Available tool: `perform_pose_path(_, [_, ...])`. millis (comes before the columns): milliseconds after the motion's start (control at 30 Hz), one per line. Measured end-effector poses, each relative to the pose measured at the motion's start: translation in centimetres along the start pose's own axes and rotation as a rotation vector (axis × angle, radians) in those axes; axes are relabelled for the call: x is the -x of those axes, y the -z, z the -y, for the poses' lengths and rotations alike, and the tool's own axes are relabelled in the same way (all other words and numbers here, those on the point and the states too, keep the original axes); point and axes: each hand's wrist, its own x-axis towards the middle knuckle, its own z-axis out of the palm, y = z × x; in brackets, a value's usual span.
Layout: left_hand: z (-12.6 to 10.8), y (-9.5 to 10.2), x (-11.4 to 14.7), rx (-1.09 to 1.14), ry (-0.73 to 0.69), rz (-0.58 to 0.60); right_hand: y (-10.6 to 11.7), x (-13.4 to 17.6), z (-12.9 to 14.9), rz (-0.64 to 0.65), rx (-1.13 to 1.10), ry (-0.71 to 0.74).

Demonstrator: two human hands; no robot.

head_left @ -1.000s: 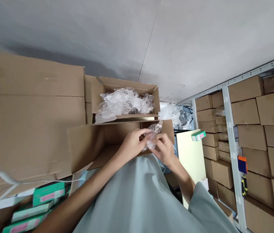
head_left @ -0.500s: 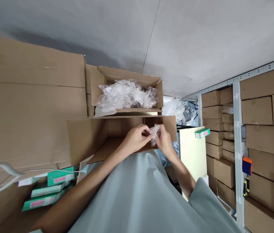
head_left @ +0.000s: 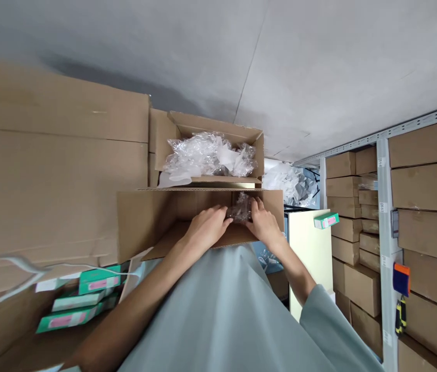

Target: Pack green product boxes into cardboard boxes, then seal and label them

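Note:
An open cardboard box lies in front of me, its inside facing up. Both of my hands reach into its right part. Between them is a crumpled bundle of clear bubble wrap, and what it may contain is hidden. My left hand has its fingers closed at the bundle's left side. On the other side, my right hand grips the bundle with bent fingers.
Behind stands a second carton filled with clear plastic wrap. Large cartons rise on the left, above green boxes. A pale yellow board and stacked shelves of boxes stand on the right.
Both hands have moved down into the box with the bubble-wrap bundle, which now sits deeper inside. The left hand has turned so its back faces up. The view has shifted slightly.

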Motion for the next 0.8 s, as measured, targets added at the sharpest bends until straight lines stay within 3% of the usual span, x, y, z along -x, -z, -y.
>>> perform_pose_path(167, [1.9, 3.0, 3.3, 0.188, 0.007, -0.186, 4.4, 1.0, 0.5, -0.174, -0.133, 0.191])
perform_pose_path(300, [2.9, 5.5, 5.3, 0.355, 0.016, -0.435, 9.1, -2.7, 4.8, -0.356, -0.069, 0.395])
perform_pose_path(433, [4.5, 5.9, 6.5, 0.392, 0.045, -0.610, 11.6, -9.5, 10.9, -0.225, 0.184, 0.431])
perform_pose_path(533, [6.3, 5.1, 7.2, 0.413, 0.060, -0.719, 12.6, -12.3, 13.3, -0.135, 0.330, 0.465])
perform_pose_path(667, [7.8, 4.6, 7.8, 0.506, 0.076, -0.862, 14.3, -11.2, 12.1, -0.266, 0.244, 0.545])
perform_pose_path(800, [6.9, 6.2, 7.4, 0.631, -0.007, -1.012, 16.8, -7.5, 9.7, -0.388, -0.039, 0.672])
